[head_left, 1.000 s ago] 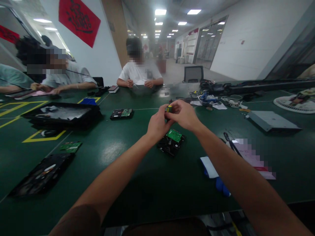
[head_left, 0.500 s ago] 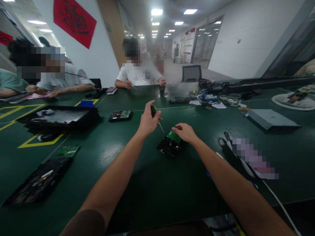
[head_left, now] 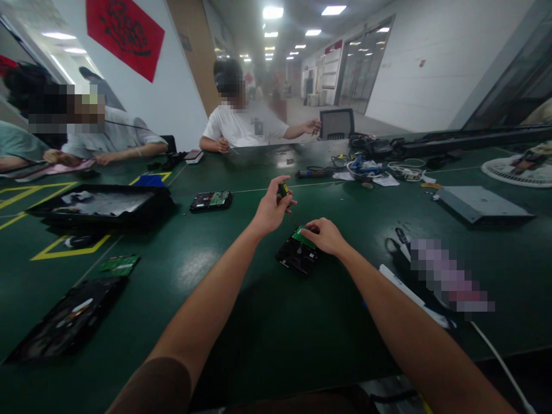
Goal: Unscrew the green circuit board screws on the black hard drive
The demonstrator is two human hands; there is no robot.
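My left hand is closed around the black-and-yellow handle of a screwdriver. Its thin shaft points down at the far edge of a hard drive; whether the tip touches cannot be made out. The drive lies on the green table with its black underside up and a green circuit board at its far end. My right hand grips the drive's far right side, thumb over the circuit board, other fingers curled along the edge and partly hidden.
Another hard drive lies farther left, near a black tray. A dismantled black part sits at near left. To the right are a grey metal box, a cable heap and a white cable. Co-workers sit opposite and at left.
My left hand has moved right with the screwdriver, bringing its shaft over the drive's far edge and more upright. My right hand stays at the drive. The person opposite has stretched an arm sideways.
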